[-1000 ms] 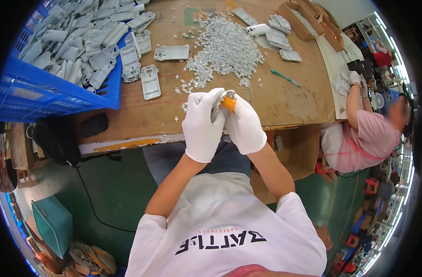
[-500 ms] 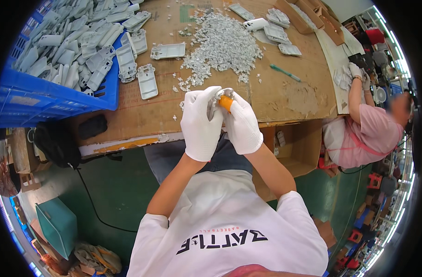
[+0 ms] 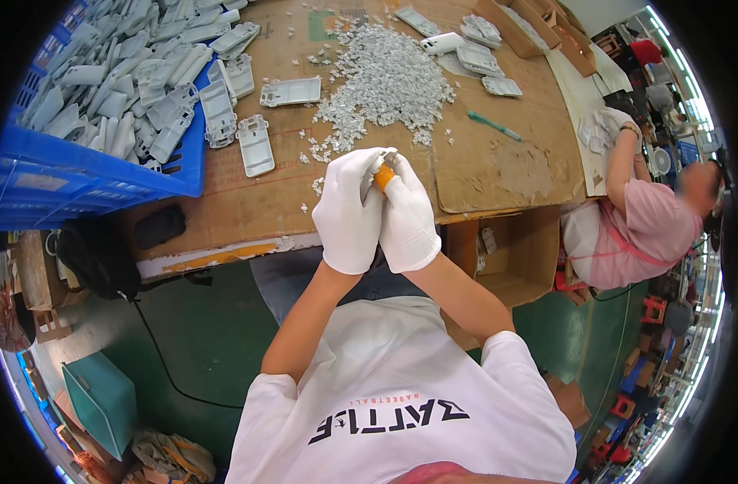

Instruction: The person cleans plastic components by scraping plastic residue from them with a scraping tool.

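Note:
My left hand (image 3: 346, 211) and my right hand (image 3: 409, 216), both in white knit gloves, are pressed together above the table's near edge. Both are closed around a small grey-white plastic part (image 3: 386, 154), mostly hidden by the fingers. An orange piece (image 3: 383, 177) shows at the right thumb's tip; I cannot tell whether it covers the thumb or is held. Just beyond the hands lies a heap of small whitish plastic bits (image 3: 389, 81). Pale plastic housings, one (image 3: 256, 145) nearest my left hand, lie left of it.
At the left a blue crate (image 3: 87, 173) is heaped with pale housings. A green pen-like tool (image 3: 494, 126) lies right of the heap, with more housings (image 3: 478, 58) behind. Cardboard boxes (image 3: 514, 28) stand far right. A person in pink (image 3: 647, 218) works at the right.
My right hand has moved left and turned in against the left one, closing the gap between them. The orange piece has shifted left and less of the plastic part shows.

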`<state>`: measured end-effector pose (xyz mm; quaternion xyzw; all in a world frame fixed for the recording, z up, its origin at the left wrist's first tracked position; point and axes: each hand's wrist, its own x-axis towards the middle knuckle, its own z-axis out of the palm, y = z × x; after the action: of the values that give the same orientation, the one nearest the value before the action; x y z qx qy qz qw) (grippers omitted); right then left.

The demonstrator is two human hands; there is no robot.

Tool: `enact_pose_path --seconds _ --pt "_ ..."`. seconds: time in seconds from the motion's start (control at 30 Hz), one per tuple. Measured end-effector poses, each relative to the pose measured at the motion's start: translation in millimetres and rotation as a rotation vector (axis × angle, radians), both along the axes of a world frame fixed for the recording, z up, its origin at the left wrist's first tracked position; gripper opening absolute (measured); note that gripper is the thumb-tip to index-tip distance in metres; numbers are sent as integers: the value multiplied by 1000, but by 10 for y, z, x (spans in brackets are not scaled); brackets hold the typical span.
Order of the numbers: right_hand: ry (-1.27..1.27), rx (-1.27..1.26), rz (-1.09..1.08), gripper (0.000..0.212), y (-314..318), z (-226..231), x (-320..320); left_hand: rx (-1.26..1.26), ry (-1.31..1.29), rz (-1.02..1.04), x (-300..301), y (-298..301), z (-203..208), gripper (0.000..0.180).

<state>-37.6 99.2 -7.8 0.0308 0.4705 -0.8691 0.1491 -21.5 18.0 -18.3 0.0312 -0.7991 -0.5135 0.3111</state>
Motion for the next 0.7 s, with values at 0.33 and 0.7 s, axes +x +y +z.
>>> enact_pose_path --seconds 0.33,0.7 --pt "189 439 -18 18 156 -35 -190 168 -162 -71 -19 -94 77 40" --pt "349 638 10 9 342 53 -224 124 -232 -119 62 -23 223 42"
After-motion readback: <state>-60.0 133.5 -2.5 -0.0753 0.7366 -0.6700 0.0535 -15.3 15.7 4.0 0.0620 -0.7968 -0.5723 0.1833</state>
